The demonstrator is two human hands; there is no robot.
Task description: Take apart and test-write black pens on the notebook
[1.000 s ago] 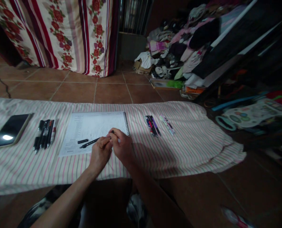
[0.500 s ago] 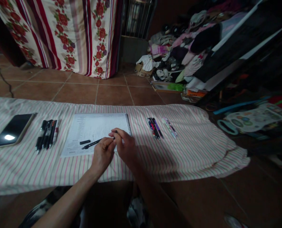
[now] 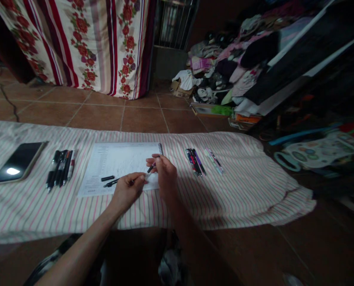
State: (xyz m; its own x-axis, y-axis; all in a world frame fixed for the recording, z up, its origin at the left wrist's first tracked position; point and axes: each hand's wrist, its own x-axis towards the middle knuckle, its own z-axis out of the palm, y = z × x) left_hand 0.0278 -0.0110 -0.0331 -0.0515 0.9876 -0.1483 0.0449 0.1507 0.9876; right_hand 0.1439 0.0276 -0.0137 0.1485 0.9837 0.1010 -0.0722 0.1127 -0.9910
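Observation:
My left hand [image 3: 128, 186] is closed in a pinch over the lower part of a spiral notebook [image 3: 126, 151]. A slim pen part [image 3: 146, 175], pale at its end, shows at its fingertips; the rest is covered by the fingers. Just to the right, my right hand [image 3: 166, 171] grips a short dark pen piece [image 3: 151, 167], tilted down toward the left fingertips. Whether the two pieces touch, I cannot tell. On the page beside my left hand lie a black pen cap [image 3: 107, 178] and a black pen piece [image 3: 110, 183], partly hidden by that hand.
Left of the notebook, several dark pens and markers [image 3: 59, 169] lie in a row, with a phone [image 3: 18, 162] beyond them. To the right are several pens [image 3: 195, 162] and a pale patterned pair [image 3: 214, 161]. A striped cloth [image 3: 248, 178] covers the surface.
My hands were together at the fingertips; now the right has drawn slightly right and up, showing the dark pen piece between them. The cap and pen piece stay on the page.

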